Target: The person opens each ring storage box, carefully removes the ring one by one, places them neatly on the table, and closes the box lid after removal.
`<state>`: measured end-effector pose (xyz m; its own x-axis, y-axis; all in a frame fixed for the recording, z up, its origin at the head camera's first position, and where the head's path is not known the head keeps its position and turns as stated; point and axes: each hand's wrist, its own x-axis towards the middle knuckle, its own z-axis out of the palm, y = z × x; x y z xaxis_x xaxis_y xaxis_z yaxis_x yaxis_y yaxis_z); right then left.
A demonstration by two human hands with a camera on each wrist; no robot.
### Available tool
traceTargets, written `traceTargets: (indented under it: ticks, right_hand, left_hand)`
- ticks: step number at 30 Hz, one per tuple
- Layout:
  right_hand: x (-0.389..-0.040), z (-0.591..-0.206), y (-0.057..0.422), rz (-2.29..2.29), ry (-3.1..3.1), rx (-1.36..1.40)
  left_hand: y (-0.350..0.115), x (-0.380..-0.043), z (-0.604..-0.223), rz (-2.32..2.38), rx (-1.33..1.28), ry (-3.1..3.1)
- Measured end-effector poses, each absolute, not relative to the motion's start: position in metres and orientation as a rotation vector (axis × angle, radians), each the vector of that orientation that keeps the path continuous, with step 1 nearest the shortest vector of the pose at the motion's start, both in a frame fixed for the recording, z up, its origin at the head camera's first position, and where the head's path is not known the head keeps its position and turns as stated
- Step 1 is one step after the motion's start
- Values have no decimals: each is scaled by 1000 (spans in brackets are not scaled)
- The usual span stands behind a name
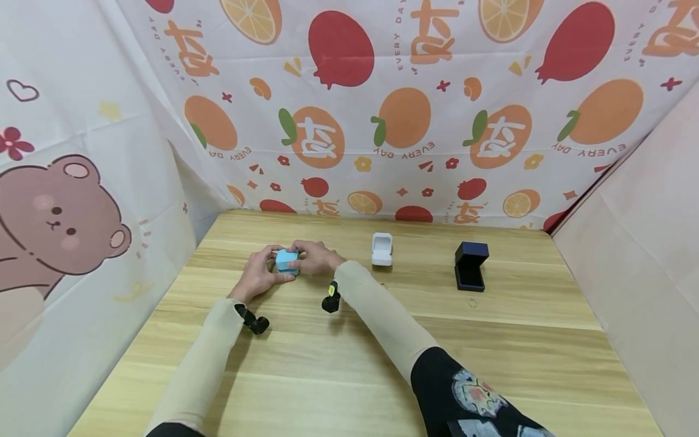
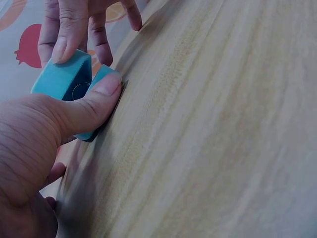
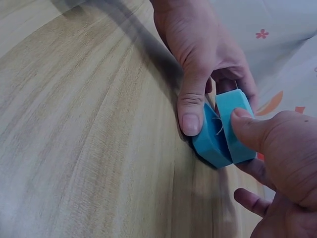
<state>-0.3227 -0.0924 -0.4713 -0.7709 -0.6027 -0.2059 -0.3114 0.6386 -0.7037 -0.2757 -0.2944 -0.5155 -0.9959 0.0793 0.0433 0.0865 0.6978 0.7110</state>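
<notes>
A light-blue ring box (image 1: 286, 261) stands at the table's back left, between both hands. Its lid is partly raised, and a thin ring (image 2: 80, 91) shows in the gap in the left wrist view. My left hand (image 1: 258, 276) grips the lower half, thumb along its front edge. My right hand (image 1: 315, 257) pinches the lid (image 3: 237, 121), with the thumb on its outer face and fingers behind. The inside of the box is mostly dark and partly hidden by the left thumb.
An opened white ring box (image 1: 381, 249) stands right of the hands. Farther right is an opened dark-blue box (image 1: 471, 267), with a small thin ring (image 1: 472, 303) lying before it. A fruit-patterned cloth (image 1: 349, 121) hangs behind the wooden table (image 1: 349, 376).
</notes>
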Motion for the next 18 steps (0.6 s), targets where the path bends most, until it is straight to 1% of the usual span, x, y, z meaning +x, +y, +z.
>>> traceTargets:
  ticks: [8,18]
  right_hand:
    - [-327,-471,-92,-948,2400,-745]
    - [-324,-473,-90,-961,2387,-770]
  left_hand:
    - [-292,-274,-513,-1197,-142,-2880]
    - [-292,-272,-514,-1208,-149,-2869]
